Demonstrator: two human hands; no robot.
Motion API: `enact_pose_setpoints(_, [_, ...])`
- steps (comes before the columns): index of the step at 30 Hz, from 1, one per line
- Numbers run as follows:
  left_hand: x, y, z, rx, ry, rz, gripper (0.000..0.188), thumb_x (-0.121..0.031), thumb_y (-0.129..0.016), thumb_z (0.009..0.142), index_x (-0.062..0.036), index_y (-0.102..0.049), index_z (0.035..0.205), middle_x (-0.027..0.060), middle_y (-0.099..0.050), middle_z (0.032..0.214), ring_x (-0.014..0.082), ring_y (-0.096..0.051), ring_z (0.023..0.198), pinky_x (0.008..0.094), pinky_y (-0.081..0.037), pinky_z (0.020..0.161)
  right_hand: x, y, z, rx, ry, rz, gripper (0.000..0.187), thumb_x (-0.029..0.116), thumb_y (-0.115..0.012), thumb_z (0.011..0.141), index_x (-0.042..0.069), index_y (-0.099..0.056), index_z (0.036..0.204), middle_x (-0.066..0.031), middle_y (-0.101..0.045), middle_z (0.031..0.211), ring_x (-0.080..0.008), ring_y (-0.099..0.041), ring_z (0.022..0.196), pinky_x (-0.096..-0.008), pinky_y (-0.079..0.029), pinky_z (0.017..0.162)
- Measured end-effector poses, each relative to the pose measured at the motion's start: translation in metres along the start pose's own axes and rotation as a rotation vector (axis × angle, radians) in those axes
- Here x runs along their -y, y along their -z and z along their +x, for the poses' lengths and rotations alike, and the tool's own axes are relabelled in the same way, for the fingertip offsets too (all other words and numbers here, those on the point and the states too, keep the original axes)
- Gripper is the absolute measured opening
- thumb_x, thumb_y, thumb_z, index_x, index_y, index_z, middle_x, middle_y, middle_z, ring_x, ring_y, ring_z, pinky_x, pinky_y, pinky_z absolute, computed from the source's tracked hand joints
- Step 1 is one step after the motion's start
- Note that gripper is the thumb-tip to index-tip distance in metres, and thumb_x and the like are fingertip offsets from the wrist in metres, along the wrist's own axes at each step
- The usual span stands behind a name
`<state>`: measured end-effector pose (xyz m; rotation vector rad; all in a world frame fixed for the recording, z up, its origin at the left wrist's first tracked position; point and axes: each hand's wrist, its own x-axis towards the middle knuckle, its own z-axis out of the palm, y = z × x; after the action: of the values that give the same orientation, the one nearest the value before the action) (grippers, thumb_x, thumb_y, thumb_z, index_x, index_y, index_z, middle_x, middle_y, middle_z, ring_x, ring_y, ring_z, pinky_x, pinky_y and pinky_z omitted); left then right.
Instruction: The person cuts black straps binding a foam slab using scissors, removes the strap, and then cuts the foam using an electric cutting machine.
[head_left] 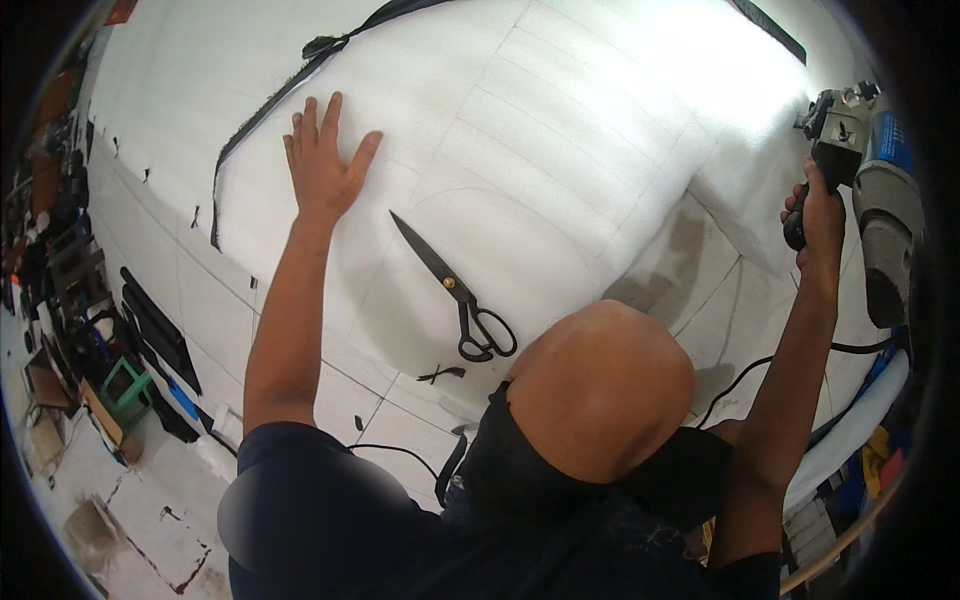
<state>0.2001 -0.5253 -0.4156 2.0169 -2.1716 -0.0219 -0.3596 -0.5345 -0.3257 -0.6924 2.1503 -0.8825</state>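
Observation:
My left hand (325, 165) lies flat with fingers spread on a white padded sheet (540, 120), close to its black-edged left border. At the right edge, my right hand (822, 215) is wrapped around the black handle of a power tool (842, 135) with a metal body, whose exact kind I cannot make out. Just beyond it stands a grey cylinder with a blue label; whether it is part of the tool I cannot tell. Large black scissors (450, 285) rest on the sheet between my arms, blades slightly apart or closed, handles toward my bare knee.
Thin drawn lines cross the sheet. Below it are pale floor tiles (385, 385) with dark scraps (440, 374). A black cord (745, 375) runs by my knee to the right. Tools, a green stool (125, 385) and dark strips crowd the far left.

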Motion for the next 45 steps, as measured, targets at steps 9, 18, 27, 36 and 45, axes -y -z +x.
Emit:
enact_pose_setpoints(9, [-0.008, -0.024, -0.009, -0.056, -0.021, -0.073, 0.077, -0.046, -0.067, 0.084, -0.0136, -0.038, 0.149, 0.024, -0.028, 0.155, 0.0444, -0.022, 0.143, 0.0594, -0.012, 0.116, -0.012, 0.004, 0.0, -0.119, -0.057, -0.06, 0.03, 0.039, -0.061, 0.093, 0.012, -0.054, 0.083, 0.0022, -0.049, 0.064, -0.0097, -0.051, 0.05, -0.0267, -0.044, 0.044])
enact_pose_setpoints(18, [-0.002, -0.016, -0.009, 0.02, 0.014, 0.012, 0.077, -0.045, -0.06, 0.088, -0.0123, -0.032, 0.151, 0.0201, -0.023, 0.158, 0.0447, -0.018, 0.145, 0.0591, -0.009, 0.116, 0.019, -0.014, -0.02, -0.103, -0.052, 0.037, 0.04, 0.039, -0.056, 0.093, 0.007, -0.052, 0.068, 0.0001, -0.045, 0.055, -0.0146, -0.05, 0.046, -0.0295, -0.043, 0.046])
enact_pose_setpoints(27, [-0.004, -0.023, -0.006, 0.037, 0.015, 0.053, 0.076, -0.045, -0.057, 0.089, -0.0148, -0.028, 0.153, 0.0178, -0.019, 0.159, 0.0419, -0.014, 0.146, 0.0581, -0.008, 0.117, -0.074, -0.004, 0.041, -0.112, 0.635, -0.13, 0.031, 0.034, -0.059, 0.092, 0.005, -0.054, 0.081, -0.0013, -0.052, 0.064, -0.0121, -0.056, 0.049, -0.0288, -0.048, 0.045])
enact_pose_setpoints(36, [-0.01, -0.027, -0.008, 0.003, 0.027, 0.06, 0.076, -0.043, -0.058, 0.089, -0.0162, -0.027, 0.154, 0.0176, -0.019, 0.159, 0.042, -0.013, 0.146, 0.0576, -0.007, 0.117, -0.071, 0.005, 0.032, -0.13, 0.518, -0.198, 0.031, 0.032, -0.061, 0.091, 0.005, -0.055, 0.076, -0.002, -0.054, 0.063, -0.0135, -0.057, 0.048, -0.03, -0.049, 0.045])
enact_pose_setpoints(45, [-0.007, -0.035, -0.004, -0.056, 0.001, 0.045, 0.077, -0.049, -0.058, 0.089, -0.0171, -0.029, 0.153, 0.0195, -0.022, 0.158, 0.0432, -0.018, 0.145, 0.059, -0.01, 0.116, -0.042, 0.005, 0.025, -0.091, 0.336, -0.334, 0.025, 0.026, -0.06, 0.089, 0.002, -0.057, 0.081, -0.0021, -0.053, 0.062, -0.0137, -0.057, 0.048, -0.0306, -0.048, 0.046])
